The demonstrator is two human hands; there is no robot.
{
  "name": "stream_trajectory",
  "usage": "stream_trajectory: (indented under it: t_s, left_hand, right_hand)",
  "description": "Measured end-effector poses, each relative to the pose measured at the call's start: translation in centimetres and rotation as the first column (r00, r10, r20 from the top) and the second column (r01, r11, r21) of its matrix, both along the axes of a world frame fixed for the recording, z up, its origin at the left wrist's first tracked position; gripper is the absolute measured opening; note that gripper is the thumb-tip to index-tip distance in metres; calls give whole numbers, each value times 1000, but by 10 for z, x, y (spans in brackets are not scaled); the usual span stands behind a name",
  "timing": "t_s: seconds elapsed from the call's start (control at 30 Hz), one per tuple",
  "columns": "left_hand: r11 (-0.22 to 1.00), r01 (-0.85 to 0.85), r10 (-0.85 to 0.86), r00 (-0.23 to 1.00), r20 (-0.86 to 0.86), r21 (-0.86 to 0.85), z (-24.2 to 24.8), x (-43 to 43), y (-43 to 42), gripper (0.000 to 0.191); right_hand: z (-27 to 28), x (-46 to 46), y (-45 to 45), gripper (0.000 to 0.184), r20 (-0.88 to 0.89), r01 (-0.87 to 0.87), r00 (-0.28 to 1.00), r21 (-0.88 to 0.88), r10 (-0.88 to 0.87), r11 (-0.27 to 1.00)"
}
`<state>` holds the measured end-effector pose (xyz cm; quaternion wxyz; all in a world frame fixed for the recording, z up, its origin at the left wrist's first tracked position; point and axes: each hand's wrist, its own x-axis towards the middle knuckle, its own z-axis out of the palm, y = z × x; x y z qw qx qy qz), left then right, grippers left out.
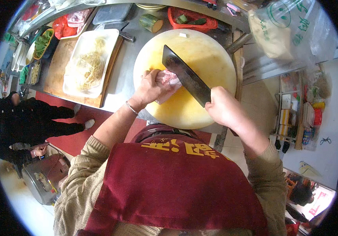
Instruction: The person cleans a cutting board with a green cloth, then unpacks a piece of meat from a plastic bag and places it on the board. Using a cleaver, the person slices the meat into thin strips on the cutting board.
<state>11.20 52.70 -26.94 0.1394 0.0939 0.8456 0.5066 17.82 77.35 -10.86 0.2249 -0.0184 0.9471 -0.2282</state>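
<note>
A thick round chopping block [183, 115] stands before me at the edge of a metal worktop. On its left half lies a piece of raw pink meat [167, 78], pressed down under my left hand [151, 88] with the fingers curled over it. My right hand [223, 104] grips a dark-bladed cleaver [186, 73] near the block's right rim. The blade slants up and to the left, its edge close beside the meat; whether it touches is hard to tell. A small white piece [182, 35] sits near the block's far rim.
Left of the block, a white tray of pale shreds [89, 67] rests on a wooden board [57, 70]. Behind are a cut squash [151, 23] and a red basket [192, 28]. A plastic bag [275, 35] hangs at right. Another person [24, 118] stands at left near a metal drum [45, 180].
</note>
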Motion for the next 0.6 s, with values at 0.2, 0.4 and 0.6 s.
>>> stream_trajectory:
  t_s: [0.2,0.4,0.6]
  left_hand:
    - [994,2,-13,994,105,107,4,-10,-20,63]
    - [967,-42,-29,961,276,250,35,-15,-24,49]
    - [989,-33,-6,965,263,141,25,-19,-27,68]
  right_hand:
    - [7,-11,-21,17,-47,13,999,-5,-14,1000]
    - [-3,-30,-29,24,-89,-7,996,-33,4,999]
    - [7,-43,-44,26,-30,-14,999,28,15,999]
